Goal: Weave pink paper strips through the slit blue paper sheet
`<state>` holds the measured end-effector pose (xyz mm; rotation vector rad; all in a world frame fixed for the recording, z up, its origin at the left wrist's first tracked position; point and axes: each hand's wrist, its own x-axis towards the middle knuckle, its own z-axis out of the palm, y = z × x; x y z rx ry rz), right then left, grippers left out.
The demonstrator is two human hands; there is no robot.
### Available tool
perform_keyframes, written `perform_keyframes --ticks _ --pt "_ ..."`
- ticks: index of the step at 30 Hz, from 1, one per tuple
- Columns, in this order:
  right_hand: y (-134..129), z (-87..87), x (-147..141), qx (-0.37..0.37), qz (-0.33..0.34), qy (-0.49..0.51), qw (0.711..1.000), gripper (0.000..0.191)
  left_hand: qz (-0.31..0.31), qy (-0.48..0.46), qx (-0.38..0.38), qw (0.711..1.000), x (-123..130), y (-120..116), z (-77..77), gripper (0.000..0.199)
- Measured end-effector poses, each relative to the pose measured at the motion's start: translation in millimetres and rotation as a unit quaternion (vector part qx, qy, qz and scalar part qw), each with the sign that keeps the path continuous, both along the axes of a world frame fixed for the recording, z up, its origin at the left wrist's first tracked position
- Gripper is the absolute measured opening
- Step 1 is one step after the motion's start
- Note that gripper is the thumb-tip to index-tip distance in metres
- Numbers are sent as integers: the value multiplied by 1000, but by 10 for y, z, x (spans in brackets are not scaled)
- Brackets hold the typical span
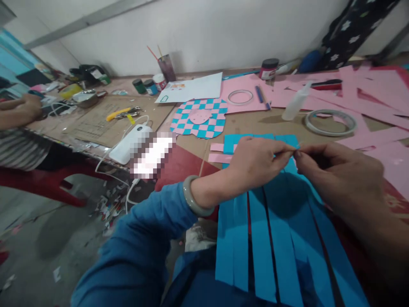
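My left hand (252,160) reaches across the blue paper (262,238), its thumb and fingertips pinched together. Opposite it, my right hand (345,170) is closed in a pinch too, and the fingertips of both hands meet. Whatever sits between them is too small to make out. The blue paper is cut into long strips that hang off the table edge towards my lap. Two pink paper strips (220,158) stick out at its upper left, partly covered by my left hand. Just beyond lies a woven pink and blue checked piece (219,123) with a pink cutout on it.
A tape roll (330,133), a glue bottle (294,105) and pink paper scraps (390,94) lie at right. Paint jars (139,86) stand along the wall. A white power bank (131,145) with cables lies near the table edge. Another person's hand (24,111) is at far left.
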<state>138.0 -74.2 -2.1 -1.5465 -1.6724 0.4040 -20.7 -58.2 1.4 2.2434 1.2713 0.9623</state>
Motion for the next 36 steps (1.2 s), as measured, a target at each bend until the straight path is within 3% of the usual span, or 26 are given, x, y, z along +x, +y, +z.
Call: perform_keyframes --ticks 6,17,25,29,36 --pt "36 -91 58 -23 -31 3 999 23 -11 -10 -31 999 17 -13 3 25" --pt "0 -60 38 39 -6 -10 999 30 -20 -118 -132 984 -27 12 -24 26" --pt "37 -139 79 99 26 -30 994 26 -37 -194 -159 967 -25 21 -34 19" --pt "12 -80 49 126 60 -26 990 19 -37 -212 -156 964 -31 24 -17 16" --pt "-28 1 18 103 75 -22 992 13 -31 -228 -201 952 -24 -2 20 18"
